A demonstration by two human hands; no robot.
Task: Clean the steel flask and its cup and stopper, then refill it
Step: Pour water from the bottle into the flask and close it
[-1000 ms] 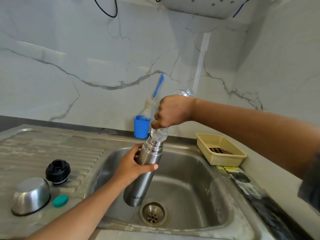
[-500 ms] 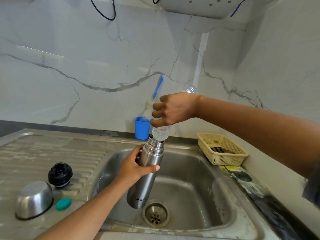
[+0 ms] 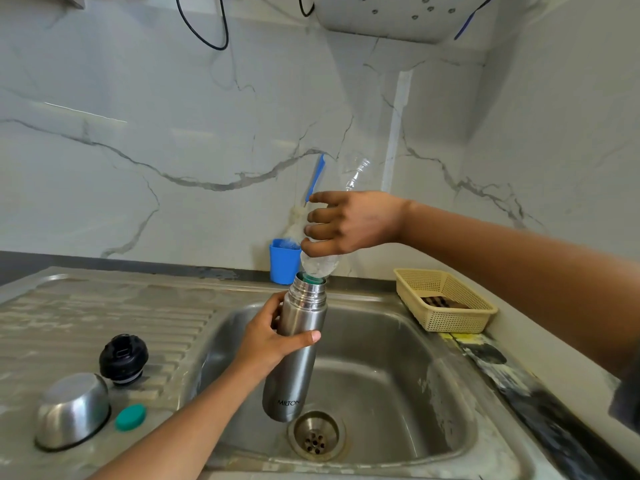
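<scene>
My left hand grips the steel flask by its upper body and holds it slightly tilted over the sink basin. My right hand grips a clear plastic bottle turned upside down, its neck in the flask's open mouth. The bottle's base sticks up behind my hand. The black stopper stands on the drainboard at the left. The steel cup lies upside down in front of the stopper, with a small teal bottle cap beside it.
A blue holder with a blue-handled brush stands against the marble wall behind the sink. A cream plastic basket sits at the sink's right rim. The drain lies just below the flask's base. A dark counter edge runs along the right.
My right hand has turned and raised the bottle steeper, its fingers now showing along the bottle's side. The flask has shifted slightly up and right in my left hand.
</scene>
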